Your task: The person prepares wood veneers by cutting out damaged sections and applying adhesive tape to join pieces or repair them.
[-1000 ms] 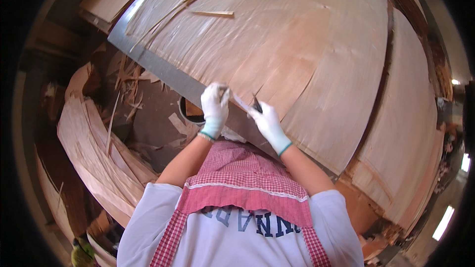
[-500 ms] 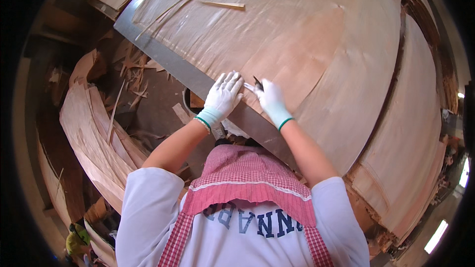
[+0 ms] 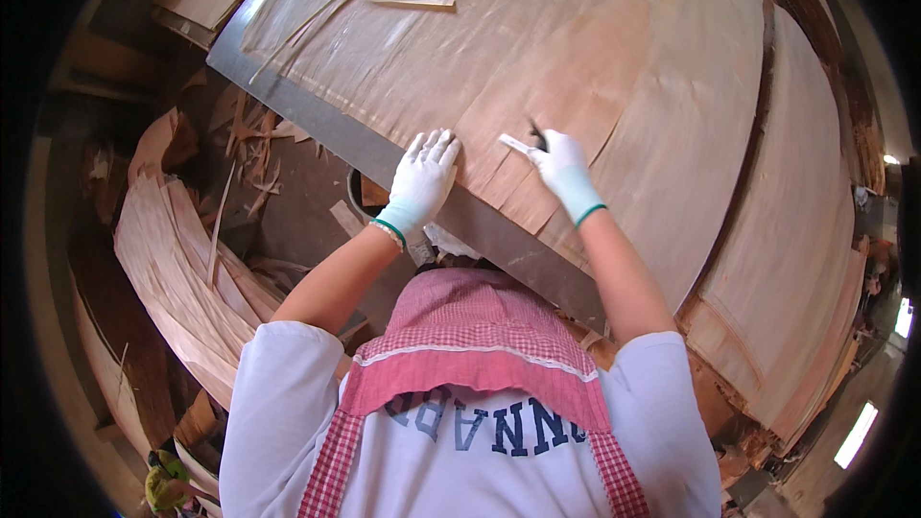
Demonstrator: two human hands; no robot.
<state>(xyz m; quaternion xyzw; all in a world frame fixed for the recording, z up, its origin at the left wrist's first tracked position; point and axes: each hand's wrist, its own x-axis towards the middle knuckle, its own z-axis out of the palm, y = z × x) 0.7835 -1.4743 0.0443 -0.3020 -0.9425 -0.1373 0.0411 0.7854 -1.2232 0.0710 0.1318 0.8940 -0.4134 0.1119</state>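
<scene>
My left hand, in a white knit glove with a green cuff edge, lies flat near the front edge of a thin wood veneer sheet. Its fingers are stretched out on the wood. Farther right, my right hand, gloved alike, is closed around a slim dark tool whose kind I cannot make out; the palm hides much of it. One finger points left over the sheet. Between the hands lies a darker veneer piece with straight edges, partly on the grey board edge.
Long veneer strips lie at the far left of the table. Another veneer stack stands on the right. Bent veneer sheets and scraps cover the floor at left. A person in yellow-green shows at lower left.
My right hand has moved right, away from my left hand, with the dark tool still in it. My left hand has stayed flat near the edge. The whole view has shifted slightly.
</scene>
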